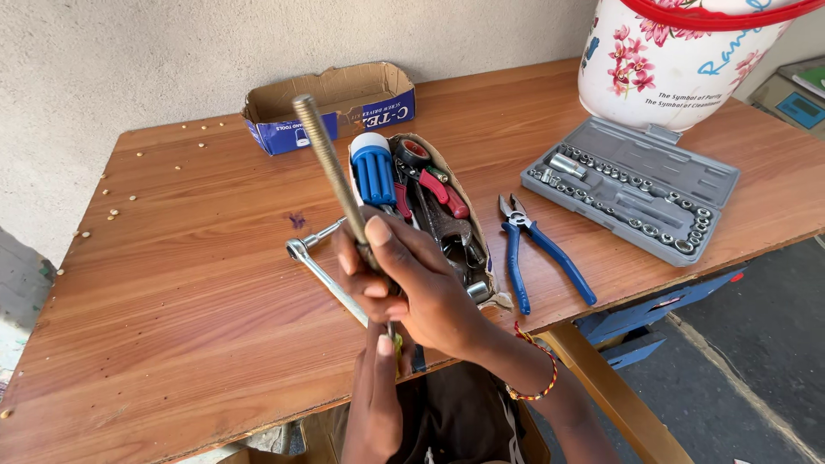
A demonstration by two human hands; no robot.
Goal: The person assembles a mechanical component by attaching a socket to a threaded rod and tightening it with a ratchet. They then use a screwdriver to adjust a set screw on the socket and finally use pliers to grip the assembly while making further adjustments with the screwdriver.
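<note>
A long threaded metal rod [331, 167] points up and away from me over the wooden table [172, 283]. My right hand [421, 288], with a beaded bracelet on its wrist, is closed around the rod's lower part. Just below it, at the table's near edge, my left hand [378, 387] grips the lower end, thumb pressed against it. A bit of yellow-green shows between the fingers there. A metal ratchet wrench [318, 262] lies on the table right behind my hands.
A torn cardboard tool box [447, 185] holds a blue-handled screwdriver [375, 172], tape and red pliers. Blue-handled pliers [537, 249] lie to its right, then an open grey socket set case [636, 185]. A floral white bucket [679, 60] and an open blue carton [331, 107] stand behind.
</note>
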